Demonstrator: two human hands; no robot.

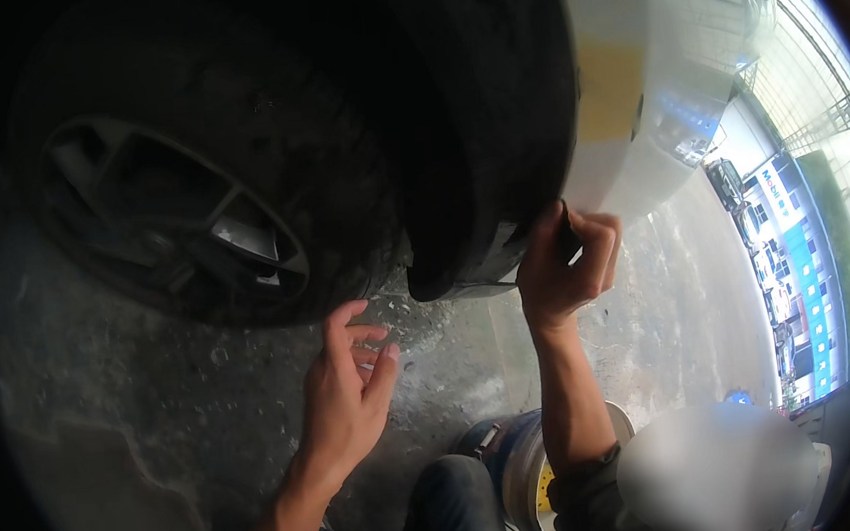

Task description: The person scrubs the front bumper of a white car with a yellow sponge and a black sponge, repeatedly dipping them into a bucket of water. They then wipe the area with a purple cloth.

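Observation:
My right hand (569,265) is at the lower end of a car's wheel arch edge, beside the light-coloured bumper (605,176). Its thumb and fingers pinch a small dark piece (568,233); whether that is a loose pad or part of the trim is unclear. A patch of yellowish filler or tape (612,90) shows on the panel above. Below the tyre (346,219), my left hand (348,384) is held with fingers apart and curled, nothing in it. The dark wheel arch liner (491,110) lies between tyre and bumper, mostly in shadow.
A bucket (520,475) with a yellow perforated thing (543,487) inside stands by my knee (451,507). Rough concrete floor (470,359) spreads below. Parked cars (738,203) and a building with signs (798,251) are far right. A blurred oval covers the lower right.

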